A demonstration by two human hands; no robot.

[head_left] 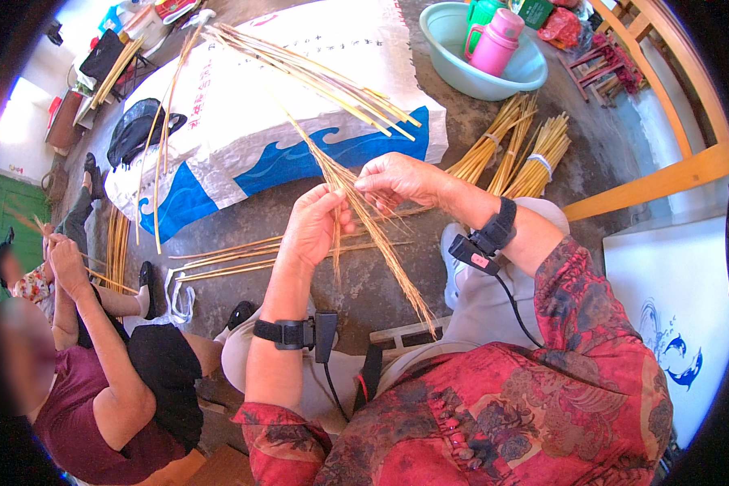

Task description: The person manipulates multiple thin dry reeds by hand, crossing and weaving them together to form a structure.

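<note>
My left hand [320,220] is closed round a bunch of dry straw stalks [397,267] in front of my lap. The bunch slants from the upper left down to the right, its bushy tips hanging over my legs, and one thin stalk sticks out at its upper end. At the upper part of the bunch, close beside the left hand, my right hand [398,183] pinches some of the strands between thumb and fingers. Which single strands each hand grips is hidden by the fingers.
Ahead lies a white and blue woven sheet [255,121] with loose long stalks [316,71] and a black bag [138,134]. Tied stalk bundles [543,158] rest at right, near a pale blue basin [454,73] holding flasks. A co-worker [109,397] sits at left, holding stalks.
</note>
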